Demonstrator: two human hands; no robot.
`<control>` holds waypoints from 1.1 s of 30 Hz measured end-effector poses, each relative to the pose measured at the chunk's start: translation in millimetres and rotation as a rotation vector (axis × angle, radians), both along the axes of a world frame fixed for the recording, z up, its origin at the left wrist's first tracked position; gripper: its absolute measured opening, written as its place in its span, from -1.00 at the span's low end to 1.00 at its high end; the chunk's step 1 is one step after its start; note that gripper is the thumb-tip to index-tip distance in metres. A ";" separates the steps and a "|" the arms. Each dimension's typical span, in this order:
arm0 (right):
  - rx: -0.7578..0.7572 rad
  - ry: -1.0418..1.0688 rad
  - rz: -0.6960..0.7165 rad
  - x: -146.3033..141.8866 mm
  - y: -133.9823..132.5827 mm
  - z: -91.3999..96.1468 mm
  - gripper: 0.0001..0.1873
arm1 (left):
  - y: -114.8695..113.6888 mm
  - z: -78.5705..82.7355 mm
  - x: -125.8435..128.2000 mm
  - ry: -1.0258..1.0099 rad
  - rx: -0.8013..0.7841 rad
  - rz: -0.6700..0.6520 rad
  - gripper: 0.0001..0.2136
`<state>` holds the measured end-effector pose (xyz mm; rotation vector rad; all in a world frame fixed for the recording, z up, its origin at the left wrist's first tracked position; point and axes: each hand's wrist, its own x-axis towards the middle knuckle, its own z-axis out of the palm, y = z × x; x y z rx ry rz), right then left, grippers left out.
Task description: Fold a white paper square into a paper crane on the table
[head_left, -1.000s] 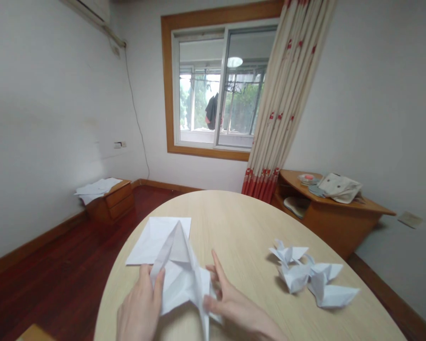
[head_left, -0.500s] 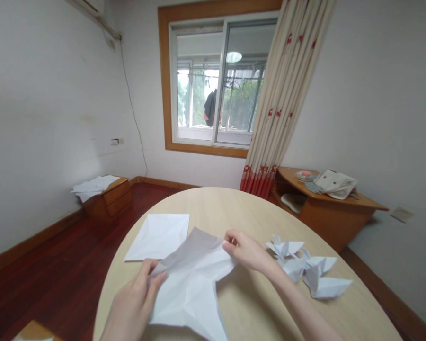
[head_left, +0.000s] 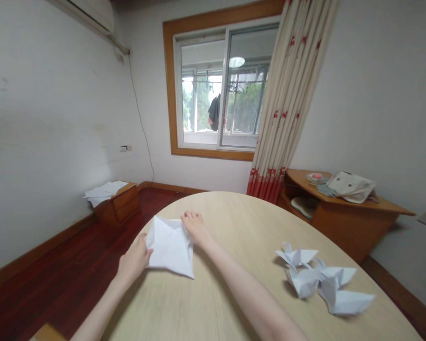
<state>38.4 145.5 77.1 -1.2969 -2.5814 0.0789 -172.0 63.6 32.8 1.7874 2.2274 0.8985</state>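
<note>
Currently: creased sheet (head_left: 171,247) lies flat at the table's (head_left: 241,222) 10 o'clock edge.
Left hand (head_left: 134,260) pinches its 9 o'clock edge; right hand (head_left: 196,227), fingers together, presses its 1 o'clock corner. Folded figures (head_left: 319,280) finished at 3 o'clock; this sheet only creased.

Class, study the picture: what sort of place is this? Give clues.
Probably a room in a home: a curtained window, a low wooden cabinet, and a round table bearing a paper sheet and folded paper figures.

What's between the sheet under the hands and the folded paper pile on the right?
Head view: only the right forearm, then bare table. Nothing else lies between sheet and pile.
</note>
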 end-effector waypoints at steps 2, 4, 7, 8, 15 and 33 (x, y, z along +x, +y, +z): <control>-0.043 -0.042 0.049 -7.3 -7.0 -19.1 -0.66 | 3.9 -12.3 3.4 0.101 0.065 -0.012 -0.43; -0.097 -0.075 0.029 -7.9 -14.3 -36.8 -0.61 | 7.6 -28.5 5.2 0.343 0.172 -0.194 -0.43; -0.164 -0.108 -0.014 2.9 -22.7 -54.0 -0.36 | 15.6 -55.5 1.5 0.429 0.008 -0.390 -0.49; -0.179 -0.118 -0.026 9.4 -25.9 -56.2 -0.33 | 18.3 -63.8 -0.6 0.425 -0.026 -0.400 -0.49; -0.090 -0.120 -0.100 93.9 -99.6 -14.7 -0.34 | 25.9 -89.4 -10.0 0.478 -0.059 -0.364 -0.28; -0.001 1.155 -1.087 352.0 -178.4 -57.0 -0.48 | -82.7 14.3 197.9 0.131 0.634 -1.002 -0.73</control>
